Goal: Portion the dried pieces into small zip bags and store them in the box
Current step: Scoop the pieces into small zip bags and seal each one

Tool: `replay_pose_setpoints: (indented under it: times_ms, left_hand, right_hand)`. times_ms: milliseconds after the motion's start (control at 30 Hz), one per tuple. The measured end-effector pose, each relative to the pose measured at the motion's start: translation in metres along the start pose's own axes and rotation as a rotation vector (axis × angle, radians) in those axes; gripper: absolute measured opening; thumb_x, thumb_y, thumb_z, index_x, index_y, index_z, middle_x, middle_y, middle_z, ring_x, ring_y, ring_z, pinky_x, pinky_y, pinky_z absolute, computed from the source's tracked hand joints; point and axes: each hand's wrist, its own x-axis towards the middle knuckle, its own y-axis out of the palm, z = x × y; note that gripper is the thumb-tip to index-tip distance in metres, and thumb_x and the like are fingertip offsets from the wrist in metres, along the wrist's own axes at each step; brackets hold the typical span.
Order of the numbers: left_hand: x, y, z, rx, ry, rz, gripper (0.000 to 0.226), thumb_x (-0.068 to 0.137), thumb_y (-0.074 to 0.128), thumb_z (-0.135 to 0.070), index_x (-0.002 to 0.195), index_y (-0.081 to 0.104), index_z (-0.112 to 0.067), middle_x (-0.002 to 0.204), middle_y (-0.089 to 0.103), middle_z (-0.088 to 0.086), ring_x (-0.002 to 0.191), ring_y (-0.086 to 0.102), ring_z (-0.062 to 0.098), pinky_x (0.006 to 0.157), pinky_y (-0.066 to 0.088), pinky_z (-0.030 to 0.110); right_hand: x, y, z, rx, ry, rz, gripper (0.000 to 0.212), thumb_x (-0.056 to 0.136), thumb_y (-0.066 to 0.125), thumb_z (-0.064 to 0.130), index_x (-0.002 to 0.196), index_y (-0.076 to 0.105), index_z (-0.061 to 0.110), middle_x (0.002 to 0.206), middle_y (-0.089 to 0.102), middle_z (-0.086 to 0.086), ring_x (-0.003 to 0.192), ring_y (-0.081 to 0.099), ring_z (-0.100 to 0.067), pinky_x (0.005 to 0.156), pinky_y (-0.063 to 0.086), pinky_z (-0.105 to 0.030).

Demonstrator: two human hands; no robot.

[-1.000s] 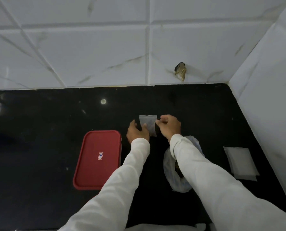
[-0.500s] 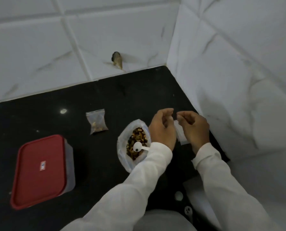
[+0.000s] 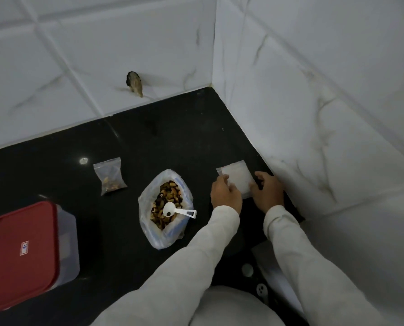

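Now the step in hand looks like fetching a fresh bag for the next portion. Both hands are at the pile of empty zip bags (image 3: pixel 236 177), which lies flat on the black counter (image 3: pixel 184 142) to the right of the big open bag (image 3: pixel 165 229) of dried pieces (image 3: pixel 167 198). The left hand (image 3: pixel 225 193) curls its fingers onto the pile's left edge and the right hand (image 3: pixel 267 192) grips its right edge. Whether a single bag is already pinched free cannot be told.

My guess is that the next move calls for peeling one bag off the pile, opening its zip and carrying it over to the big open bag, where the white scoop (image 3: pixel 175 210) rests on the pieces.

By count: one filled small bag (image 3: pixel 110 176), sealed or not unclear, lies left of and beyond the big open bag. One box (image 3: pixel 64 243), its red lid (image 3: pixel 20 252) on, stands well to the left and nearer the person. One scoop, and one pile of empties whose number cannot be counted.
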Motion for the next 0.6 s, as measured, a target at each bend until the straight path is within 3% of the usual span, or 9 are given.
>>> replay_pose_setpoints:
  times_ms: [267, 467, 600]
  left_hand:
    - [0.0074, -0.0014, 0.0062, -0.005, -0.074, 0.033, 0.033, 0.1, 0.05, -0.011, 0.133, 0.054, -0.018, 0.133, 0.055, 0.004, 0.126, 0.053, 0.021, 0.103, 0.046, 0.034]
    - [0.0059, -0.0043, 0.0042, -0.022, -0.075, 0.045, 0.033, 0.1, 0.049, -0.011, 0.132, 0.055, -0.018, 0.136, 0.055, 0.004, 0.127, 0.052, 0.02, 0.103, 0.044, 0.033]
    - [0.0061, -0.0077, 0.0032, -0.013, -0.086, 0.047, 0.032, 0.101, 0.049, -0.013, 0.131, 0.055, -0.017, 0.136, 0.056, 0.004, 0.127, 0.053, 0.021, 0.102, 0.044, 0.032]
  right_hand:
    - [0.0057, -0.003, -0.0033, 0.095, -0.024, 0.008, 0.036, 0.089, 0.065, 0.012, 0.125, 0.059, 0.012, 0.117, 0.064, -0.005, 0.091, 0.056, -0.011, 0.083, 0.044, -0.024]
    - [0.0058, -0.0053, -0.0001, 0.171, -0.039, -0.02, 0.033, 0.088, 0.066, 0.008, 0.12, 0.062, 0.011, 0.105, 0.068, -0.006, 0.091, 0.061, -0.015, 0.082, 0.046, -0.025]
    - [0.0074, -0.0051, -0.001, 0.103, -0.021, -0.028, 0.038, 0.087, 0.069, 0.009, 0.124, 0.06, 0.011, 0.115, 0.063, -0.006, 0.093, 0.057, -0.015, 0.083, 0.045, -0.027]
